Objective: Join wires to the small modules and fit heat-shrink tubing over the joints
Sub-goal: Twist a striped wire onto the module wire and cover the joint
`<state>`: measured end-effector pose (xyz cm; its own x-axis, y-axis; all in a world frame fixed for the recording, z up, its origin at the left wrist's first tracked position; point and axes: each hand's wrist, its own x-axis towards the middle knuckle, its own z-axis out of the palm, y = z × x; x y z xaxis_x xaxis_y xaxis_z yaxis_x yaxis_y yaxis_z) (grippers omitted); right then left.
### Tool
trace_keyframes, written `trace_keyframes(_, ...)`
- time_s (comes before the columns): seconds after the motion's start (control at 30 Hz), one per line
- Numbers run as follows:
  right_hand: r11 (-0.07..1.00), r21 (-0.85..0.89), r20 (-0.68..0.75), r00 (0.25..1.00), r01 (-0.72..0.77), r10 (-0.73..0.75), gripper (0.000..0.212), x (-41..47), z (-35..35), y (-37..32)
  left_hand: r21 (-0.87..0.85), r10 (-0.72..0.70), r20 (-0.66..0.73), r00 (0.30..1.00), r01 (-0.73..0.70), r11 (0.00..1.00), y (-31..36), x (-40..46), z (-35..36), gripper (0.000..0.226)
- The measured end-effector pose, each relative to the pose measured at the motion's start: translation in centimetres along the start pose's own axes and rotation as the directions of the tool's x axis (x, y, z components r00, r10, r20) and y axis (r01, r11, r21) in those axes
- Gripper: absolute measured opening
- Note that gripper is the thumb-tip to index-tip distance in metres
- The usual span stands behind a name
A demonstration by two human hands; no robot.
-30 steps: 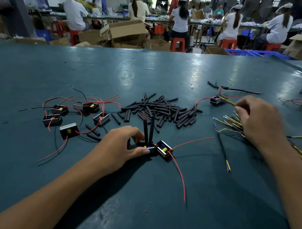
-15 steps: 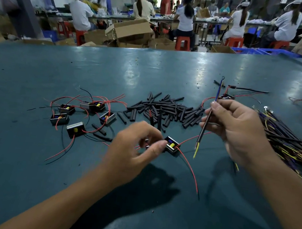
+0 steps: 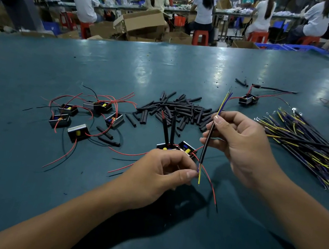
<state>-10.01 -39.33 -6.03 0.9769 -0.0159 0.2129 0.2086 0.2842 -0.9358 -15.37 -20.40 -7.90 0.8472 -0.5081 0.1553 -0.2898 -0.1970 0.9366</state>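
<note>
Modules [image 3: 88, 116], a loose group with red and black leads, lie at far left on the tabletop [image 3: 12, 176]; heat-shrink pieces [image 3: 174, 109] are heaped behind centre.

Left hand [image 3: 158, 176]: fingers curled, thumb and forefinger pinching at the lower tip of the sleeved wire [image 3: 205, 149]. The work module [image 3: 179, 147] sits just beyond the knuckles with two black tubes standing up from it. Cannot tell whether this hand also steadies it.

Right hand [image 3: 239, 144]: narrow pinch on the sleeved wire mid-length, holding it near upright, yellow and blue cores showing at both ends.

Wire bundle [image 3: 309, 150] lies at right; one more module [image 3: 248, 99] behind.

Risks, as judged: the module may skid if it is unsecured while the tip is presented; the wrong core could be paired with a red lead; the loose leads near the left thumb could snag.
</note>
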Motion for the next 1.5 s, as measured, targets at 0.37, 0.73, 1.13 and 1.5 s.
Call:
trace_keyframes(0.37, 0.996, -0.067, 0.056, 0.997, 0.066, -0.062, 0.007, -0.3, 0.1, 0.3, -0.156, -0.075, 0.042, 0.996, 0.080, 0.985, 0.5, -0.1, 0.0, 0.017)
trace_keyframes(0.73, 0.998, -0.032, 0.077, 0.996, 0.055, -0.053, 0.005, -0.3, 0.0, 0.0, -0.295, -0.099, 0.110, 0.989, 0.128, 0.947, 0.6, -0.2, -0.6, 0.025)
trace_keyframes(1.13, 0.387, -0.513, 0.704, 0.634, 0.766, -0.320, 0.032, -1.9, -0.4, -1.8, -0.611, -0.056, 0.141, 0.989, 0.131, 0.780, 1.1, -0.4, -1.4, 0.022)
trace_keyframes(1.5, 0.705, -0.495, 0.561, 0.806, 0.508, -0.188, 0.012, -2.7, 0.4, -1.3, -0.595, -0.129, 0.071, 0.989, 0.146, 0.790, 0.8, 0.3, -1.7, 0.027)
